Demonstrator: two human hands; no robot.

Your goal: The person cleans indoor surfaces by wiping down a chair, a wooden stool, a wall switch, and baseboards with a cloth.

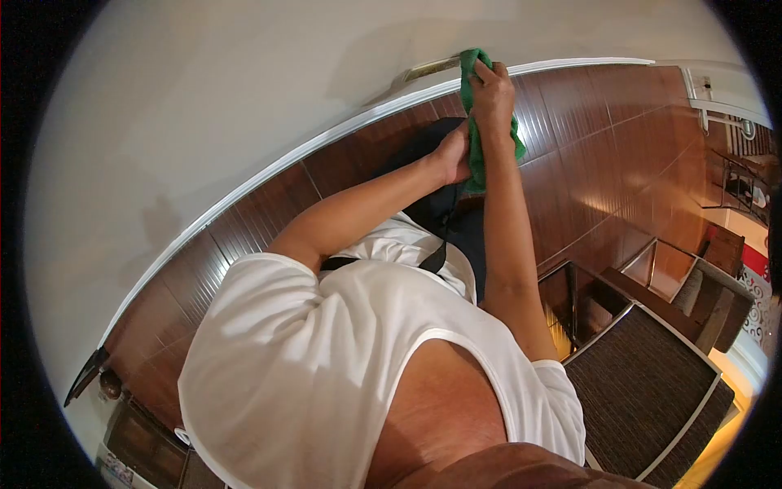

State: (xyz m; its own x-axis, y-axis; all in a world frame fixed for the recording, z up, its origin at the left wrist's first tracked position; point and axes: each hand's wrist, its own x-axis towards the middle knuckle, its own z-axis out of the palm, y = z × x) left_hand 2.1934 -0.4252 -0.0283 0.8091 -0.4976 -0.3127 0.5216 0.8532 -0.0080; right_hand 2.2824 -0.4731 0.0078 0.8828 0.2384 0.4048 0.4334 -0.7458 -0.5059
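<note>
A green cloth (477,167) hangs from my hands in front of the wall's base. My right hand (494,96) is closed on its upper part, with the fingers bent into the fabric. Lower down, my left hand (456,155) is closed on the cloth's edge, its fingertips partly hidden by the fabric. Close to the cloth's top end, on its left, a narrow yellowish metal-looking plate (432,68) is set in the pale wall (269,73).
White skirting (570,63) runs along the wall above reddish-brown floor tiles (603,114). A dark woven chair seat (643,391) with a light border stands at lower right, near my right elbow. Dark wooden furniture (147,440) is at lower left.
</note>
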